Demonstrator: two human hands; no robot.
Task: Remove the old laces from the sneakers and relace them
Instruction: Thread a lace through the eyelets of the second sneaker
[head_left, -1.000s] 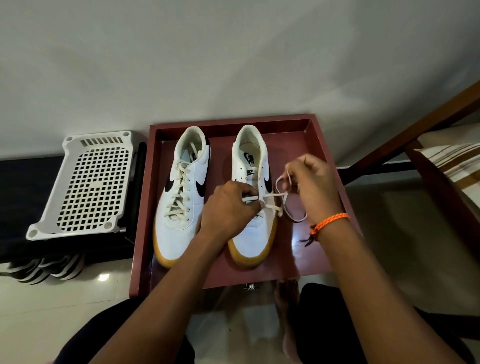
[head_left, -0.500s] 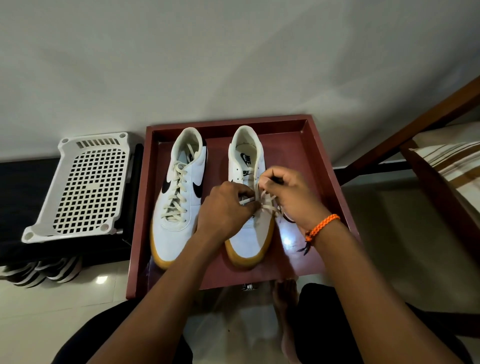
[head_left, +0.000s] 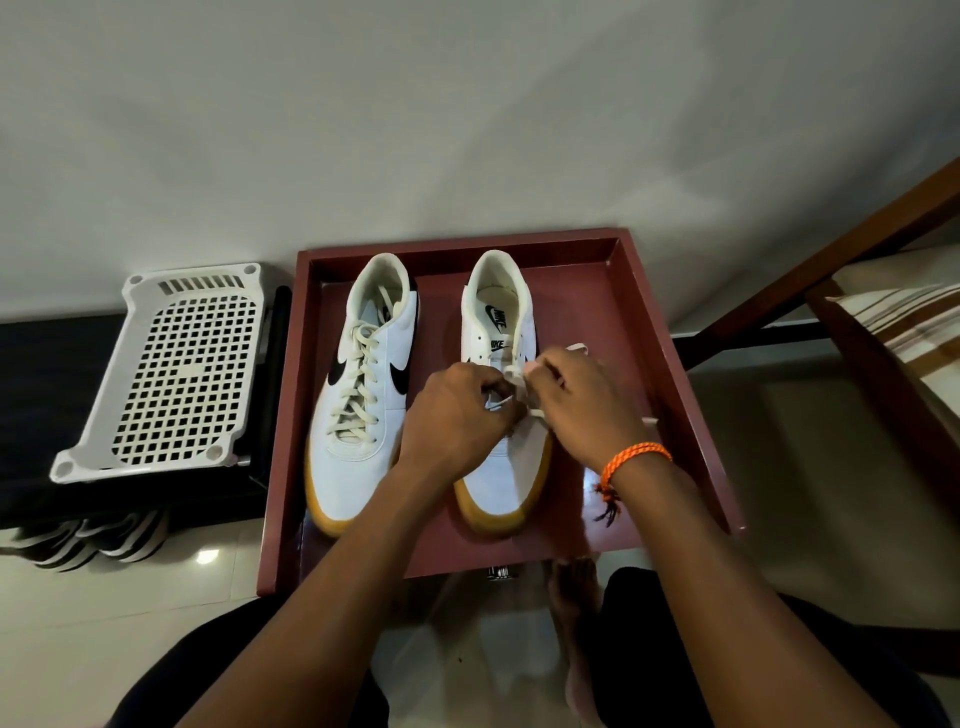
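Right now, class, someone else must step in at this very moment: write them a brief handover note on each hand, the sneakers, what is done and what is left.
Left hand: fingers pinch the lace over the middle of the right sneaker.
Right hand: fingers pinch the same lace from the other side; a loose end trails past the wrist.
Both sneakers sit side by side, toes toward you, in the red tray.
Done: the left sneaker is laced up to the collar.
Left: the right sneaker's upper eyelets look empty; whether this lace is going in or coming out cannot be told.
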